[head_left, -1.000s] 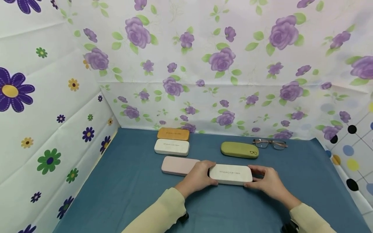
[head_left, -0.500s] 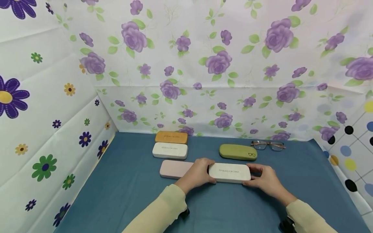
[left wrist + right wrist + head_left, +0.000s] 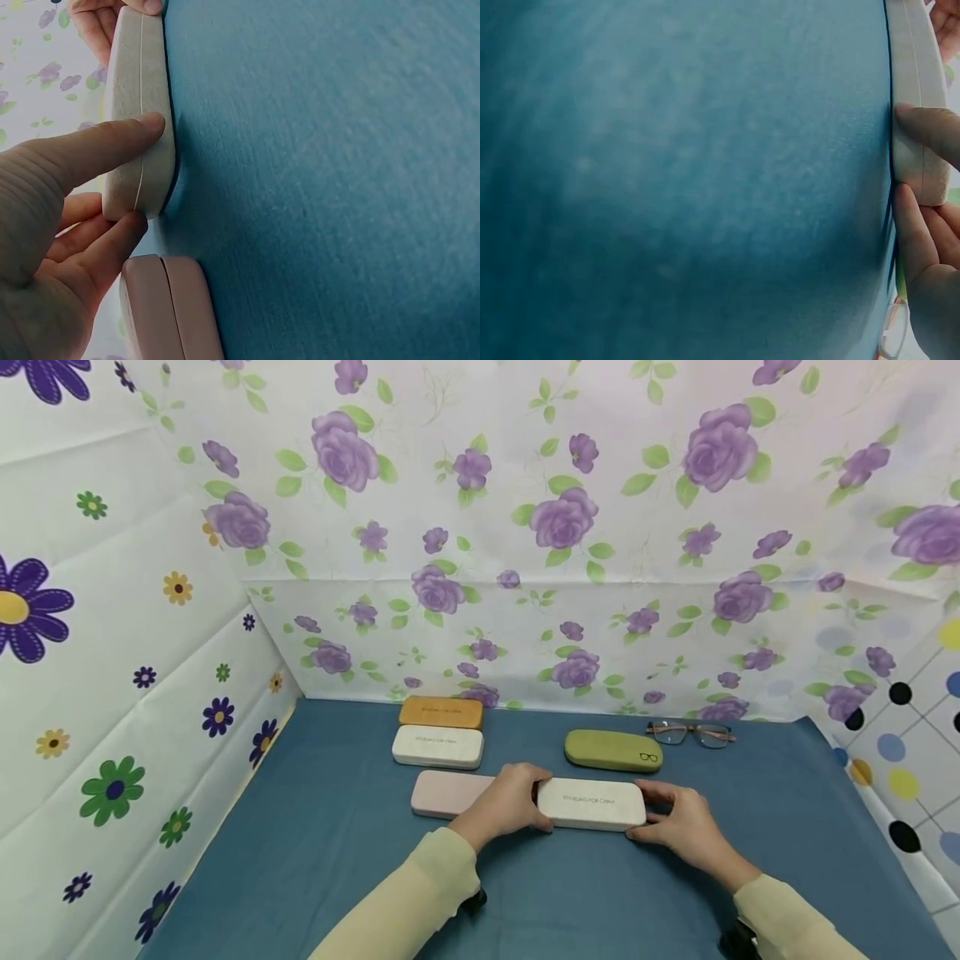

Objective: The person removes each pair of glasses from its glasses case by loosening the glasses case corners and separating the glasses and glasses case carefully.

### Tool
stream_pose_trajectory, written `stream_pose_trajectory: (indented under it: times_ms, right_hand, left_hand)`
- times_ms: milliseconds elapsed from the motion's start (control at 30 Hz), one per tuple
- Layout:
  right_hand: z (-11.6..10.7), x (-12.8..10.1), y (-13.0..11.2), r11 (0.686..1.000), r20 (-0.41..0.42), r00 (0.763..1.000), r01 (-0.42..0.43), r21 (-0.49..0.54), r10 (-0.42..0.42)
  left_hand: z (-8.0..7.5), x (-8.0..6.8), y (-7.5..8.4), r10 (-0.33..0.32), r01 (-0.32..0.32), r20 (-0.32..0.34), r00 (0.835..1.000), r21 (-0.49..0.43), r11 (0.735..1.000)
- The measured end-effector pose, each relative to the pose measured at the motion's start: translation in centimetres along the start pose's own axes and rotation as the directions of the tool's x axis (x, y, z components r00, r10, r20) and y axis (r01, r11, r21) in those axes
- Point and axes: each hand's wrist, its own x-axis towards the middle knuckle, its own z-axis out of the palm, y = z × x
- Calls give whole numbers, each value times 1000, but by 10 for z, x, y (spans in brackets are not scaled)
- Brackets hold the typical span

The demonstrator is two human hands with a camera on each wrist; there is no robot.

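On a blue table (image 3: 315, 827), an orange case (image 3: 441, 712) and white case (image 3: 438, 747) lie far left. Nearer, a pink case (image 3: 446, 793) lies just beside the left hand (image 3: 504, 803), which pinches one end of a cream case (image 3: 592, 803). The right hand (image 3: 678, 827) seems to pinch the other end. Beyond lie a green case (image 3: 613, 750) and glasses (image 3: 692, 732).

Head view bright, evenly lit, sharp at centre; wide-angle bending at the frame edges; soft shadows only under the hands; both wrist views dim, the blue worktop (image 3: 690, 180) blurred, near fingers (image 3: 90, 150) soft.
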Motion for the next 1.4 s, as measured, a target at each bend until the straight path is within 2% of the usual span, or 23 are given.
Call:
stream_pose_trajectory:
  times_ms: [167,433,567,800,967,1167,1400]
  right_hand:
    - [0,-1,4,1000,-8,1000,-7,6,7]
    - [2,1,4,1000,-23,1000,10,-26,-11]
    - [5,0,6,1000,-28,1000,-8,-19,8]
    - [3,0,6,1000,-25,1000,-10,20,10]
    - [1,-1,5,999,-11,1000,18,50,-18]
    - [0,-1,6,998,-6,1000,21,56,-21]
    - [0,-1,4,999,-10,1000,15,30,-15]
  left_hand:
    - [0,0,1,12,-12,10,1000,4,1000]
    - [-1,-3,0,44,-44,-13,999,34,998]
    - [-1,-4,-2,49,-49,-12,999,34,998]
    - [-2,0,-6,43,-43,-13,999,-41,998]
    - [-6,1,-6,41,-41,-5,999,-75,996]
    - [-9,1,-7,41,-39,13,999,-111,993]
    - [-9,2,-11,4,2,38,999,-158,988]
